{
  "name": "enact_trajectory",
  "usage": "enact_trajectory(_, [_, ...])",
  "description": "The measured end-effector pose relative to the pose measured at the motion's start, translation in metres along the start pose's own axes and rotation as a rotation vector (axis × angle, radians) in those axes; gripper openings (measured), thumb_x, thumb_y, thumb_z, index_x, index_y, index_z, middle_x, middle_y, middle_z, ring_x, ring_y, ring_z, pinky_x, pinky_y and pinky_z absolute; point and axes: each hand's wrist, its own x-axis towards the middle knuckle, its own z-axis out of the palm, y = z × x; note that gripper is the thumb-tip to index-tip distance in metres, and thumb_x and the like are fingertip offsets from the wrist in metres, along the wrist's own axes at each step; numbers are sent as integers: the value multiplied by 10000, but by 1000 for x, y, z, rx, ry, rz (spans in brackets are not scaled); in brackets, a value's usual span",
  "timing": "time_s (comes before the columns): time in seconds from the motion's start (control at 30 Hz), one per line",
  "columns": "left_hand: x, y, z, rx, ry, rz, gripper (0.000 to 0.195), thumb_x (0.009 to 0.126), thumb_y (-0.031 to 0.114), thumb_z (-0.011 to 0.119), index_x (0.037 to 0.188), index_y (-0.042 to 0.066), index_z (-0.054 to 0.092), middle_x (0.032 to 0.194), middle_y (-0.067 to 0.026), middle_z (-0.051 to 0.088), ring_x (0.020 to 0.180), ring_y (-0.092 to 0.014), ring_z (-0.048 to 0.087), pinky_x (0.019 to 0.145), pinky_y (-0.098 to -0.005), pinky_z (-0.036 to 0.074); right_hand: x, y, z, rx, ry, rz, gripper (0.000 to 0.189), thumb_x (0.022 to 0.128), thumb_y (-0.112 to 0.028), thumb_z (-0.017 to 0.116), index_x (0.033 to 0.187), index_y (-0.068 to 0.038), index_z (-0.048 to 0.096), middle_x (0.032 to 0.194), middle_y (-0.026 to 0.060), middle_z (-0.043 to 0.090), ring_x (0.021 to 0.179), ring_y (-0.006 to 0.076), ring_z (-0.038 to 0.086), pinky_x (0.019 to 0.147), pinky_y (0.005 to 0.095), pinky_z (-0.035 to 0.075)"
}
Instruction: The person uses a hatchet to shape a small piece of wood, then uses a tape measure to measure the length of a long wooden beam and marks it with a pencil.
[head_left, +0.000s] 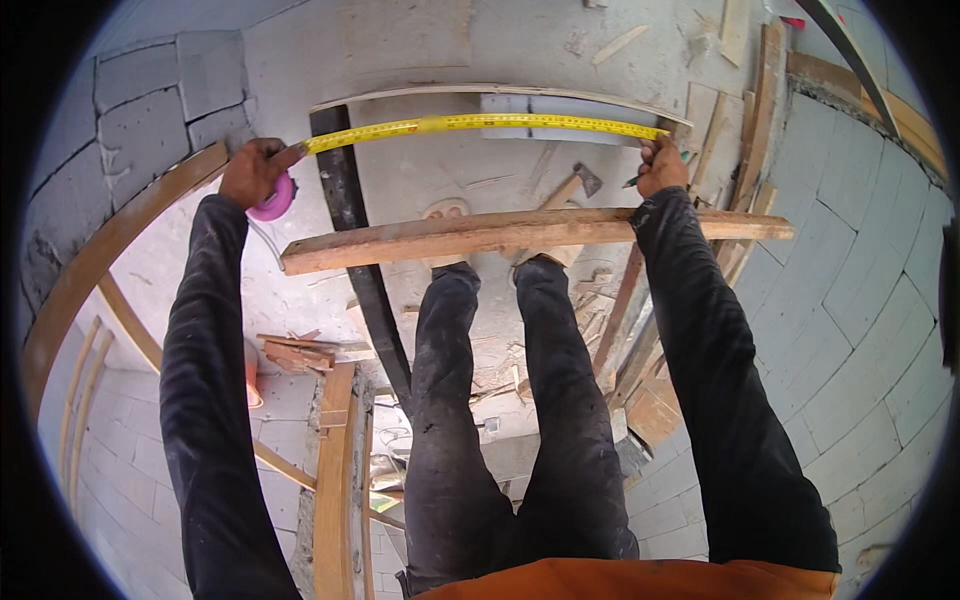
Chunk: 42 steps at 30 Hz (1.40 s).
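Note:
My left hand (256, 172) grips the pink case of a tape measure (276, 198), with thumb and finger on the blade where it leaves. The yellow tape blade (510, 121) runs across to the right, bowed by the lens. My right hand (661, 166) pinches the far end of the blade and also has a green pencil (632, 182) in it. Just beyond the blade is the pale edge of a thin board (420, 93). Nearer to me, a rough timber board (457, 237) lies crosswise at my feet, passing under my right wrist.
A hatchet (577, 184) lies by my feet. A dark beam (352, 187) runs under the timber on the left. Block walls (870, 225) rise on the right, with timber lengths (759, 120) along them. Wood scraps (517, 375) litter the floor. A timber frame (75, 277) borders an opening at left.

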Motion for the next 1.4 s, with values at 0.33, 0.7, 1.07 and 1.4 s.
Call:
enact_trajectory(0.33, [-5, 21, -2, 261, -162, -198, 390, 1040, 492, 564, 1208, 211, 776, 1065, -130, 746, 903, -292, 734, 877, -395, 588, 22, 11, -3, -121, -78, -57, 230, 1017, -242, 612, 1180, -83, 645, 981, 63, 770, 632, 68, 574, 489, 224, 371])
enact_trajectory(0.7, [-5, -6, 21, 77, 123, -181, 508, 979, 524, 631, 954, 40, 779, 785, -195, 709, 728, -338, 717, 727, -448, 567, 20, 8, -3, -204, -105, -49, 257, 1034, -238, 569, 1219, -67, 617, 1040, 52, 751, 661, 49, 535, 480, 212, 355])
enact_trajectory(1.07, [-9, 1, 10, 140, 28, -113, 440, 1015, 462, 591, 1101, 61, 751, 940, -174, 736, 818, -339, 718, 792, -435, 566, 20, -14, -17, -196, -246, 52, 230, 1039, -257, 572, 1169, -71, 610, 946, 34, 730, 573, 43, 509, 431, 212, 358])
enact_trajectory(1.4, [-161, -8, -7, -100, -138, -23, 325, 1054, 318, 537, 1101, 44, 705, 886, -188, 718, 796, -345, 699, 776, -430, 545, -115, -9, -111, -235, -318, 81, 274, 1024, -215, 622, 1221, -32, 565, 1137, 107, 706, 621, 38, 514, 419, 182, 348])
